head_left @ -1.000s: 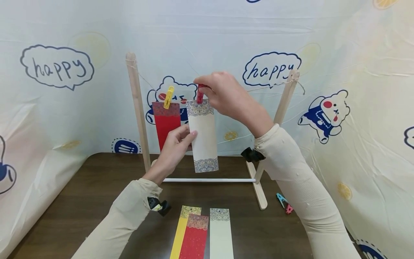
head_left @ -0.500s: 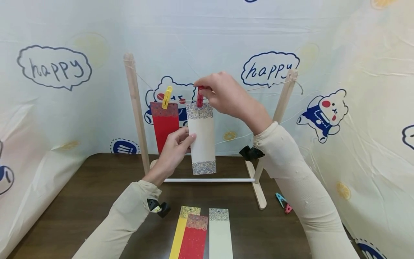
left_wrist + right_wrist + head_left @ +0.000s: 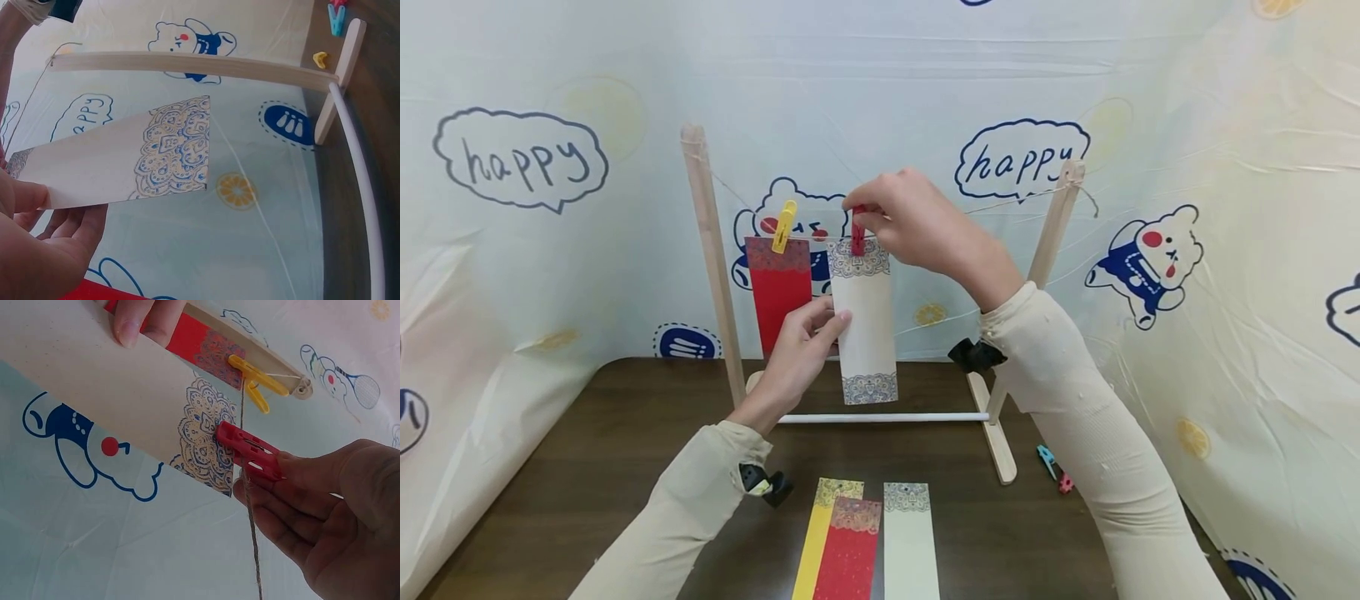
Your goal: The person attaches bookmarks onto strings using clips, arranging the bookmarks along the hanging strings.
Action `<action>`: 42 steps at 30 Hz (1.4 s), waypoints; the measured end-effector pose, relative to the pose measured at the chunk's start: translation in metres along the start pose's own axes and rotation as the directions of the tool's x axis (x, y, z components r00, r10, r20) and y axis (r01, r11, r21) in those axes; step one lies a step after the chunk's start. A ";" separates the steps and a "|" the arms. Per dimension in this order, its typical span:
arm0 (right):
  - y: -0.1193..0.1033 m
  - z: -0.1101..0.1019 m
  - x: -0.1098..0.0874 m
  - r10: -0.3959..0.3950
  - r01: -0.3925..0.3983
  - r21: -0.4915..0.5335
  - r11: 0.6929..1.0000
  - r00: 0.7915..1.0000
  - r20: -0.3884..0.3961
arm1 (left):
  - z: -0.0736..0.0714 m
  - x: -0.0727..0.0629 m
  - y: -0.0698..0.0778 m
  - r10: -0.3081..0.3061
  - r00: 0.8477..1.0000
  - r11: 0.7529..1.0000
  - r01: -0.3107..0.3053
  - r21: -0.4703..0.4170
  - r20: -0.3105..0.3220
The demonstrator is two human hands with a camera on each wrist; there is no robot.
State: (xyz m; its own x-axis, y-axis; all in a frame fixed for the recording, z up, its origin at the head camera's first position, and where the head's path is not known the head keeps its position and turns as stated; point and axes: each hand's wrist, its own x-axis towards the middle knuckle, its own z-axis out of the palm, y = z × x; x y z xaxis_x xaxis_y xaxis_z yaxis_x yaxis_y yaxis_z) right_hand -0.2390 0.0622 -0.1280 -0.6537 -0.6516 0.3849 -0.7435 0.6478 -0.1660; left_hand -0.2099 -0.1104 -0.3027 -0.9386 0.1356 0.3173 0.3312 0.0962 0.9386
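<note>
My left hand (image 3: 801,346) pinches the left edge of a white bookmark (image 3: 867,325) with blue patterned ends, its thumb on the front face. At the bookmark's top, my right hand (image 3: 917,221) pinches a red clothespin (image 3: 253,453). In the right wrist view the clothespin's jaws lie over the patterned top edge, at the string (image 3: 250,512). Beside it on the left, a red bookmark (image 3: 778,292) hangs from the string under a yellow clothespin (image 3: 784,227).
A wooden frame with a left post (image 3: 707,250), a right post (image 3: 1051,233) and a white bottom rod (image 3: 880,417) stands on the dark table (image 3: 625,467). In front lie yellow (image 3: 812,542), red (image 3: 852,550) and white (image 3: 910,542) bookmarks. Blue (image 3: 1047,461) and pink (image 3: 1065,483) clothespins lie right.
The red clothespin has moved slightly down over the white bookmark's top edge. Both hands keep their grips. The whole head view has shifted a little.
</note>
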 end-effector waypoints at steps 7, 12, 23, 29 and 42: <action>-0.001 -0.002 0.000 -0.011 0.011 0.009 1.000 0.999 -0.047 | -0.004 0.000 0.005 0.014 1.000 1.000 -0.014 0.028 -0.013; -0.001 -0.002 0.000 -0.008 0.008 0.012 1.000 0.998 -0.056 | -0.006 0.001 0.006 0.008 1.000 1.000 -0.008 0.024 -0.007; 0.000 0.003 0.001 -0.001 0.001 -0.012 1.000 1.000 0.019 | -0.007 0.000 0.004 -0.040 0.999 0.999 0.040 0.020 0.013; 0.004 0.006 -0.005 0.023 -0.020 -0.035 0.999 0.995 0.094 | -0.007 -0.001 -0.002 -0.071 0.995 0.995 0.066 0.074 0.063; 0.015 -0.004 -0.055 0.005 -0.013 -0.046 0.999 0.987 -0.161 | -0.015 -0.036 -0.022 -0.077 0.989 0.939 0.028 0.343 0.129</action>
State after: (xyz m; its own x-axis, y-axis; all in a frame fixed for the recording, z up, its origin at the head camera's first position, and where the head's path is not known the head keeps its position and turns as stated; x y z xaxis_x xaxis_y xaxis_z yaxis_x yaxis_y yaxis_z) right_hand -0.2138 0.1090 -0.1483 -0.6263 -0.5764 0.5249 -0.7279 0.6734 -0.1290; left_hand -0.1851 -0.1318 -0.3329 -0.9410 0.2538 0.2239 0.3175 0.4327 0.8438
